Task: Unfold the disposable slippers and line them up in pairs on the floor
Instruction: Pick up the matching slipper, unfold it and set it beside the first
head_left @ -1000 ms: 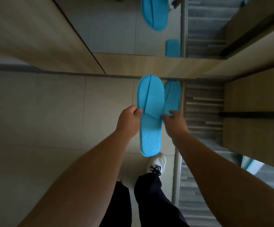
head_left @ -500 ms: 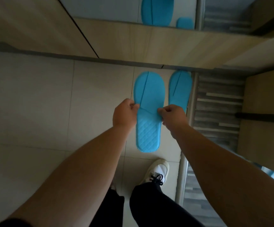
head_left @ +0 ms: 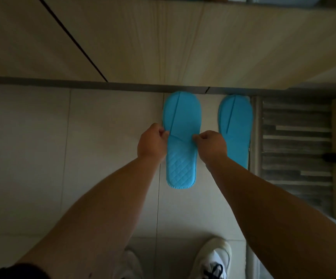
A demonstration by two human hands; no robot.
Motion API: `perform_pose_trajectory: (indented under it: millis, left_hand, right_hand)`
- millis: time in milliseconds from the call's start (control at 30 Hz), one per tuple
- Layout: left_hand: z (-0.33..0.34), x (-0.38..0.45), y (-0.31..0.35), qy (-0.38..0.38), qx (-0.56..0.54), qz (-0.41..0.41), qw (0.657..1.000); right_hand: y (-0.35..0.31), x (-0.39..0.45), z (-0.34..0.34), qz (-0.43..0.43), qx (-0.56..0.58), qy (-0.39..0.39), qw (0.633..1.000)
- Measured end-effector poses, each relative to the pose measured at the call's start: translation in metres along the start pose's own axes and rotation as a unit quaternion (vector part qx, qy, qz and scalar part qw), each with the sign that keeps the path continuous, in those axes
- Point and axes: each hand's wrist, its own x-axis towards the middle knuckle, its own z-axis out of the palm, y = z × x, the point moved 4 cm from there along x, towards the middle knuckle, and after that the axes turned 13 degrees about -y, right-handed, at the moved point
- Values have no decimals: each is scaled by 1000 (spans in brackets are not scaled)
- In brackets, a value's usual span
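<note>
My right forearm hides the heel of the second slipper (head_left: 236, 125) at three o'clock. Both hands, left hand (head_left: 152, 142) and right hand (head_left: 210, 144), stay pinched on the blue slipper (head_left: 181, 141), now lower.

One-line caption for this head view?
Both hands pinch a blue slipper beside its mate on the floor.

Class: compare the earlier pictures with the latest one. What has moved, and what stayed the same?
The held slipper was lowered toward the floor, toes near the wall, beside the second slipper. Unchanged: the left hand and right hand keep their grip on its sides; the second slipper stays put.
</note>
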Motion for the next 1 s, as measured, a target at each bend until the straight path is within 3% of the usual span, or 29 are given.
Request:
perform_pose_trajectory:
  millis: [367, 1000]
  left_hand:
    - [-1, 35, -9, -10, 36, 14, 999]
    - [3, 46, -6, -46, 123, 13, 991]
  right_hand:
    - [-1, 35, 13, 30, -18, -12, 999]
    - [-2, 46, 9, 65, -152, -20, 986]
